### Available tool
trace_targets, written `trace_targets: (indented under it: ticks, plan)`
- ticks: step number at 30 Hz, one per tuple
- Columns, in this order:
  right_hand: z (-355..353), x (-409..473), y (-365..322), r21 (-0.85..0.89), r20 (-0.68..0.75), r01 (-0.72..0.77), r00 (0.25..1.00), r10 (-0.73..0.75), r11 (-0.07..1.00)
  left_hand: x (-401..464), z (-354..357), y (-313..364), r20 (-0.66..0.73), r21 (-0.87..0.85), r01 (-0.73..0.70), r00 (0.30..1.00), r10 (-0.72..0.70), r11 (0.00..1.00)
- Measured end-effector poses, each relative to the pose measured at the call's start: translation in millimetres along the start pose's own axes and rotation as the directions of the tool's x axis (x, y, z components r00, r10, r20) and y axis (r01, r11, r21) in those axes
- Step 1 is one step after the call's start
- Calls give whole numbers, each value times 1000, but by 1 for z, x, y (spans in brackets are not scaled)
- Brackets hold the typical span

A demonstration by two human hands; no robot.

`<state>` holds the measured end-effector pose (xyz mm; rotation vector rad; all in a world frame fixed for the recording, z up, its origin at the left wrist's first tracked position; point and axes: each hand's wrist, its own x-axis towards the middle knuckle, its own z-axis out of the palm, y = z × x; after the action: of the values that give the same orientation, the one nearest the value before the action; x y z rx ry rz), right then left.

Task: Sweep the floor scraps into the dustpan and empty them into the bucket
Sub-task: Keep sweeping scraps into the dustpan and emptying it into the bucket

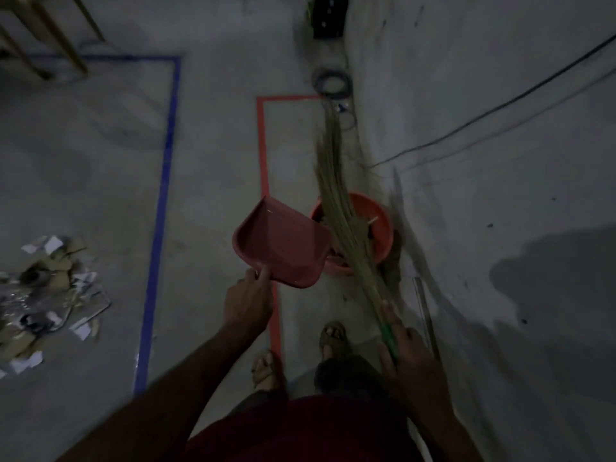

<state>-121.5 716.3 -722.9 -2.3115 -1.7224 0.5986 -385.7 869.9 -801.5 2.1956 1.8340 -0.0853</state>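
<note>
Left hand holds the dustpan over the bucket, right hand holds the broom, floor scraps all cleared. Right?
Not quite: the scraps are not cleared; the head view shows a pile on the floor at left. The rest stands: left hand holds the dustpan by the bucket, right hand holds the broom.

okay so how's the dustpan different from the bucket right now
The dustpan is a flat, wedge-shaped scoop, while the bucket is round and deep. The dustpan is held up by the left hand; the bucket stands on the floor. The dustpan's tray looks empty, but the bucket holds some scraps, and the broom held by the right hand crosses over it. The dustpan is a duller pinkish red and the bucket more orange; both look like plastic.
</note>
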Motion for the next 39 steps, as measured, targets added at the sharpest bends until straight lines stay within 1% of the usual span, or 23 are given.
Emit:
trace_targets:
  ticks: [4, 7, 12, 15, 18, 21, 23, 26, 30, 33, 36, 39]
  plan:
    - [3, 19, -34, 8, 18, 194, 981, -195, 981, -30, -31, -22, -130, -76, 116, 983, -126, 990]
    - [-4, 36, -55, -4, 2, 361, 933, -361, 933, -53, -50, -33, -196, -124, 249, 943, -270, 961]
    - [-4, 64, -80, 26, 113, 580, 807, -579, 814, -104, -69, -47, -256, -166, 456, 836, -485, 874]
    - [6, 70, -102, 59, 183, 669, 722, -667, 741, -139, -74, -59, -275, -185, 584, 741, -612, 790]
    - [14, 63, -136, 43, 247, 718, 666, -704, 694, -174, -73, -78, -287, -218, 687, 634, -718, 693]
    - [27, 54, -171, 94, 316, 780, 566, -762, 618, -206, -70, -99, -302, -241, 755, 538, -787, 609]
    - [40, 50, -195, 93, 345, 822, 503, -792, 562, -226, -65, -115, -304, -256, 795, 473, -827, 549]
    - [56, 39, -233, 63, 355, 858, 458, -815, 510, -256, -57, -145, -271, -266, 845, 396, -877, 464]
    - [81, 19, -283, 54, 387, 892, 396, -833, 449, -303, -46, -193, -218, -308, 874, 320, -922, 376]
    - [111, -4, -320, 40, 412, 895, 390, -823, 445, -339, -32, -238, -223, -308, 889, 278, -934, 338]
    - [144, -29, -361, 45, 447, 887, 394, -803, 460, -375, -21, -282, -213, -315, 896, 255, -943, 314]
    - [174, -58, -396, 48, 491, 896, 364, -791, 442, -407, -19, -321, -214, -307, 903, 241, -947, 300]
